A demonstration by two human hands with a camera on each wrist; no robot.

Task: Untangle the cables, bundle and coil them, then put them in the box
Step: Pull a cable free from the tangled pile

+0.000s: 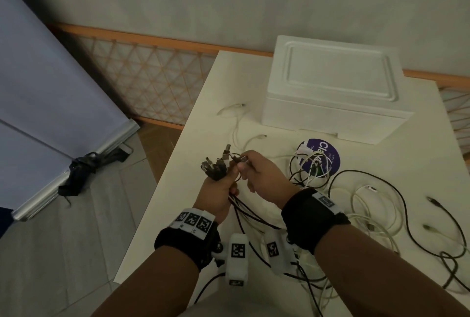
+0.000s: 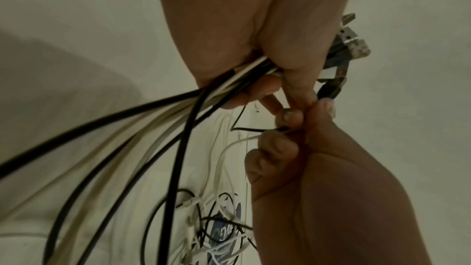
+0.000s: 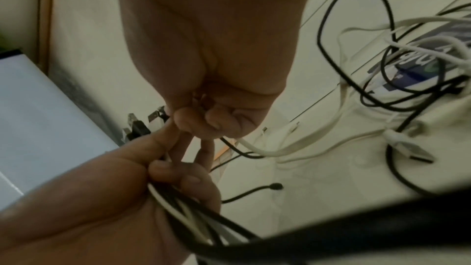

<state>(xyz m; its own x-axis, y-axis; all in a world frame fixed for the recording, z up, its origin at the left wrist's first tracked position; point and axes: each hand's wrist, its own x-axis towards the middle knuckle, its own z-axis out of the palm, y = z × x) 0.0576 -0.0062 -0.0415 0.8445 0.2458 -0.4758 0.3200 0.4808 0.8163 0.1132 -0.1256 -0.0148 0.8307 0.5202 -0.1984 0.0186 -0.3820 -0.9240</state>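
We see a white table (image 1: 193, 164) with a closed white foam box (image 1: 335, 87) standing at its far side, the lid on. In front of the box lies a loose tangle of black and white cables (image 1: 368, 215), spread across the right half of the table, and part of it crosses a round purple sticker (image 1: 328, 156). A separate white cable (image 1: 236, 123) lies by itself just left of the box. Above the table's near left part, our left hand (image 1: 218, 189) is clenched around a bundle of cables (image 2: 178, 108), black and white together, gripped a little below their ends, so that the metal plugs (image 1: 216, 164) stick up out of the fist in a cluster while the cords hang down toward the table edge. Our right hand (image 1: 262, 174) meets the left one at the plugs, its thumb and fingertips (image 2: 288, 116) pinching the end of a thin black cable (image 2: 249, 128) right beside the cluster; a thin white cord also runs up into that hand. Both wrists wear black bands with printed markers.
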